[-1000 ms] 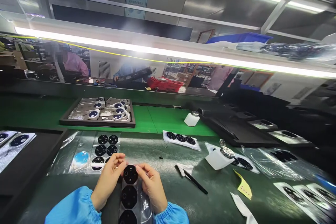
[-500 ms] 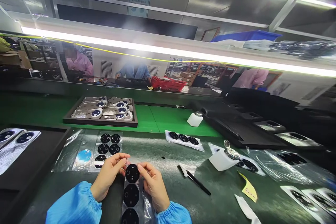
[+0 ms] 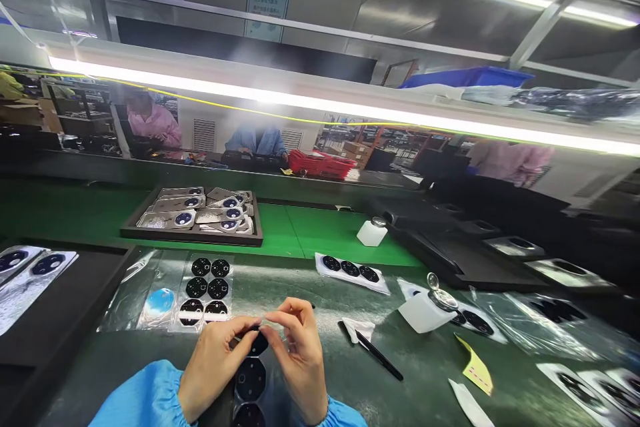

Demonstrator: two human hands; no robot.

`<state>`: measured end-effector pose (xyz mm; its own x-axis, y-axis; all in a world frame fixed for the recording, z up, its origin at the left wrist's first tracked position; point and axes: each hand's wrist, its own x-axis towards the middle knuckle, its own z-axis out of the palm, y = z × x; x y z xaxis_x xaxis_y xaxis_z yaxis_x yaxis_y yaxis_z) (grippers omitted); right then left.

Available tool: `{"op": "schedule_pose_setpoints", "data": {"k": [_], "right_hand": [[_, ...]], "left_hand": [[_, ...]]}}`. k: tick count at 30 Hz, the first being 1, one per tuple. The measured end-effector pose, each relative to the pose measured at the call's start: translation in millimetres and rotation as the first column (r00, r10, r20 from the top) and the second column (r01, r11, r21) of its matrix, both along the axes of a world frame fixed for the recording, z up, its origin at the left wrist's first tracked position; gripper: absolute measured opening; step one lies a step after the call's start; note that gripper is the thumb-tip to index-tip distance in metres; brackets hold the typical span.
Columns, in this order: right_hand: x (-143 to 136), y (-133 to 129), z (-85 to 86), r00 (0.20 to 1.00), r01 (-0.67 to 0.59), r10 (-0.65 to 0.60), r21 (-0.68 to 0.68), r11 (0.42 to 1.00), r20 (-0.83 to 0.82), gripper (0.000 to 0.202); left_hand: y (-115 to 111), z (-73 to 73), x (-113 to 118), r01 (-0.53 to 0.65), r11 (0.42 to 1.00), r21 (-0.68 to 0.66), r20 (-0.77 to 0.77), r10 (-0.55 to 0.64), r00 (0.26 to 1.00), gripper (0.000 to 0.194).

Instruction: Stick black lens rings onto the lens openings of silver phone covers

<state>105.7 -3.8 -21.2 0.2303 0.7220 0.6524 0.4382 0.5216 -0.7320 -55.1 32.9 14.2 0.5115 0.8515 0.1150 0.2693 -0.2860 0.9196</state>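
Note:
A clear strip of round black discs (image 3: 251, 379) stands lengthwise between my hands at the bottom of the view. My left hand (image 3: 216, 359) pinches the strip's far end, thumb and forefinger closed by the uppermost disc. From the other side, my right hand (image 3: 299, 355) pinches at the same end, its fingertips almost meeting the left ones. Fingers cover part of the top disc, so the exact grip there is hidden. Beyond my left hand lies a clear sheet with several black discs (image 3: 218, 289) and a blue round sticker (image 3: 160, 301).
A black pen-like tool (image 3: 380, 357) lies with a white wipe to the right. White dispenser bottles (image 3: 425, 312) (image 3: 373, 233), a yellow paper piece (image 3: 477, 367) and a three-disc strip (image 3: 350, 269) are around it. A tray of metallic plates (image 3: 193, 237) stands behind. Co-workers sit beyond.
Both hands have come together over the strip's far end, fingertips now nearly touching and covering part of the top disc. Before, they were apart at its two sides with that disc showing.

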Motion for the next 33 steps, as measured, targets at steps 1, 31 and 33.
{"op": "schedule_pose_setpoints", "data": {"k": [1,31,33], "right_hand": [[-1.7,-0.7,1.2,0.999,-0.018,0.017,0.017,1.0,0.034,0.02],[-5.0,-0.7,2.9,0.995,-0.077,0.079,-0.026,0.997,0.058,0.017],[-5.4,-0.7,4.4,0.995,-0.08,0.082,-0.034,0.996,0.05,0.014]], "left_hand": [[-1.2,1.8,0.3,0.01,1.0,0.022,-0.008,-0.01,1.0,0.028],[-9.6,-0.7,1.2,0.028,0.977,0.213,-0.084,-0.01,0.996,0.034],[-9.2,-0.8,1.4,0.024,0.975,0.223,-0.087,-0.005,0.996,0.035]]}}
